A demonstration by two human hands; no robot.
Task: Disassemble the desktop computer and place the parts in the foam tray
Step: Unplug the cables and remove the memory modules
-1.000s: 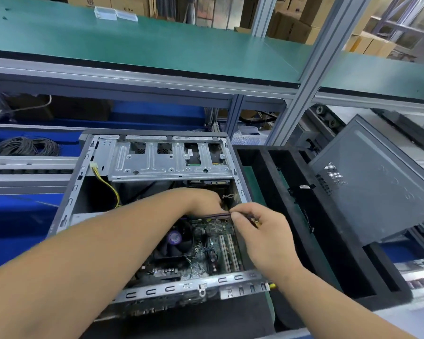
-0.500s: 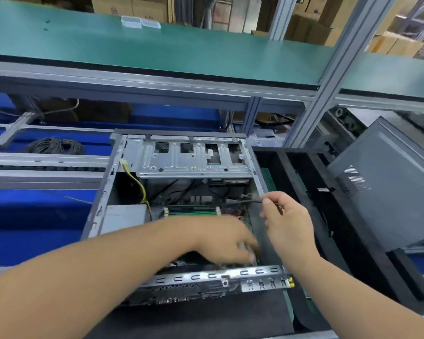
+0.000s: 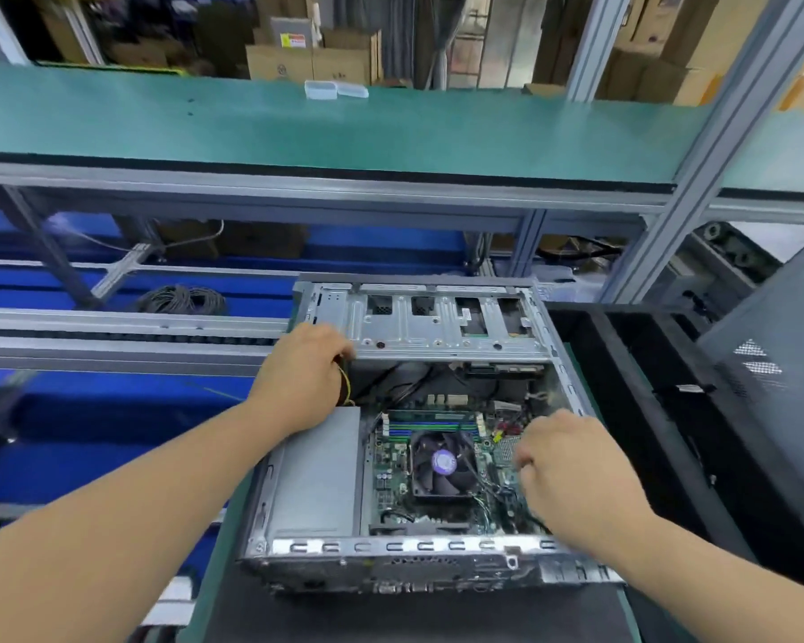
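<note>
Inside the open case, motherboard (fan centred), both hands reaching.

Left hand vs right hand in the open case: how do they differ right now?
The left hand reaches the far-left corner under the silver metal drive cage, at the yellow cable; the right hand hovers curled over the green motherboard at the near right. Whether either is gripping is hidden. Both are inside the open grey computer case.

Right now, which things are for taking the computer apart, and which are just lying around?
For the job: computer case, fan, power supply box, black foam tray, left hand, right hand.

Lying about: cable coil, cardboard boxes, clear plastic boxes.
</note>
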